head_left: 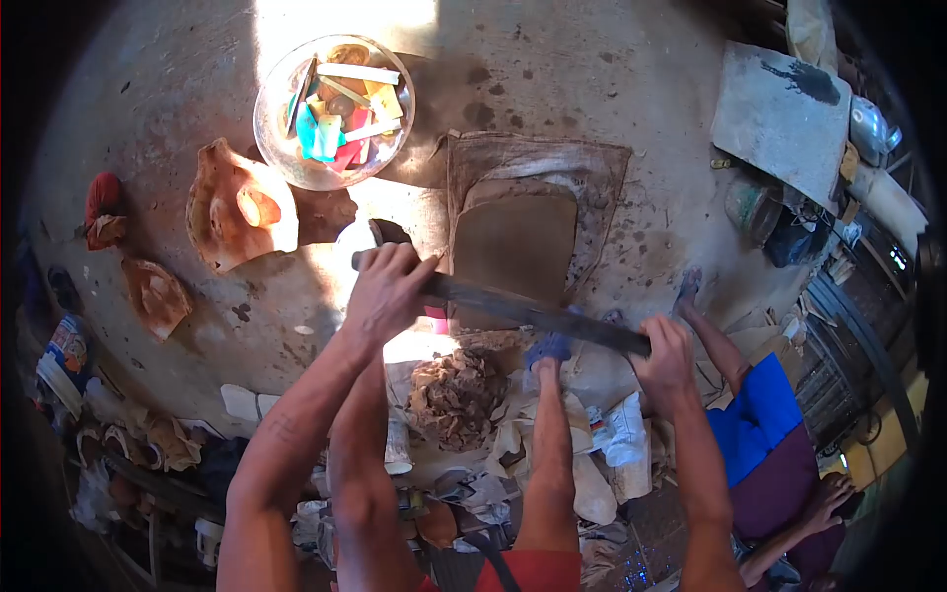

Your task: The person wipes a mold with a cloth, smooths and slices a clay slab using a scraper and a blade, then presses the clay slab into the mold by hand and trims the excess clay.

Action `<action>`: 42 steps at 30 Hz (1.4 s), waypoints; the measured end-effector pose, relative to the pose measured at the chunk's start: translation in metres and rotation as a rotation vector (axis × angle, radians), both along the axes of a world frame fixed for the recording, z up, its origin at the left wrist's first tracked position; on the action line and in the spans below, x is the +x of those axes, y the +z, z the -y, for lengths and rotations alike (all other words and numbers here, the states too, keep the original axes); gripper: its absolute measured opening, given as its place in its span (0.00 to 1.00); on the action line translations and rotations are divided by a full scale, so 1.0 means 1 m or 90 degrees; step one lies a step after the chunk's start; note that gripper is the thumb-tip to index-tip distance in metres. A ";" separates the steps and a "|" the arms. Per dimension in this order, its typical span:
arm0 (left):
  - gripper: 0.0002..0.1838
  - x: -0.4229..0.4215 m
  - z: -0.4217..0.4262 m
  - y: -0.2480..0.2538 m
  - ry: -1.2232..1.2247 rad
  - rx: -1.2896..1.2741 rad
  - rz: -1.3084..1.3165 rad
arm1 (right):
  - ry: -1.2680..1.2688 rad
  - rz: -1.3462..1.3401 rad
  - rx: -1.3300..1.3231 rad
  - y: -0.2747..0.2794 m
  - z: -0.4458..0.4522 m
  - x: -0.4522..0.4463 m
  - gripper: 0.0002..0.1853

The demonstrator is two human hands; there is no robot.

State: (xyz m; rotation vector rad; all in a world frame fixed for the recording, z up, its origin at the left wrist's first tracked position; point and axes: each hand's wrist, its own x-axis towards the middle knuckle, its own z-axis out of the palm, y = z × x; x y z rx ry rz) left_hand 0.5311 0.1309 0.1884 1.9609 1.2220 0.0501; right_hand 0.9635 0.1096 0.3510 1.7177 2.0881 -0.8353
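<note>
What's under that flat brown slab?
A stained cloth pokes out past the brown slab at its top and right. What's beneath the middle is covered, and the dark bar hides part of the slab's lower end.

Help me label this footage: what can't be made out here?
Head view:
Part of the brown slab: behind the dark bar.
Palm of the left hand: hidden by its back.
Part of the clear bowl's bottom: under the pieces inside.
Part of the other person: lost in the dark lower-right edge.
</note>
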 end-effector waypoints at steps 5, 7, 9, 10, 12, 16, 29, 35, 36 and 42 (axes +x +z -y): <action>0.22 -0.014 -0.005 -0.027 0.129 0.024 -0.076 | 0.073 -0.052 0.099 -0.109 -0.062 0.020 0.15; 0.22 -0.010 -0.015 -0.046 0.152 0.044 -0.097 | 0.066 -0.055 0.131 -0.152 -0.083 0.022 0.14; 0.21 0.000 -0.021 -0.058 0.165 0.043 -0.153 | 0.046 -0.041 0.116 -0.179 -0.086 0.025 0.14; 0.21 0.005 -0.020 -0.069 0.160 0.037 -0.150 | 0.038 -0.022 0.108 -0.191 -0.088 0.027 0.15; 0.15 0.010 -0.019 -0.088 0.203 0.080 -0.173 | 0.028 -0.006 0.100 -0.213 -0.094 0.031 0.17; 0.16 0.011 -0.013 -0.109 0.220 0.086 -0.182 | 0.000 -0.020 0.054 -0.235 -0.089 0.035 0.24; 0.25 -0.014 -0.017 -0.121 0.204 0.072 -0.187 | 0.023 0.003 -0.028 -0.245 -0.081 0.015 0.26; 0.21 -0.007 -0.020 -0.117 0.207 0.056 -0.186 | 0.022 -0.008 -0.024 -0.248 -0.078 0.023 0.25; 0.21 -0.005 -0.017 -0.120 0.204 0.055 -0.187 | 0.019 -0.009 -0.025 -0.249 -0.075 0.026 0.25; 0.19 0.012 0.001 -0.118 0.201 0.093 -0.205 | 0.010 -0.047 0.017 -0.247 -0.063 0.041 0.25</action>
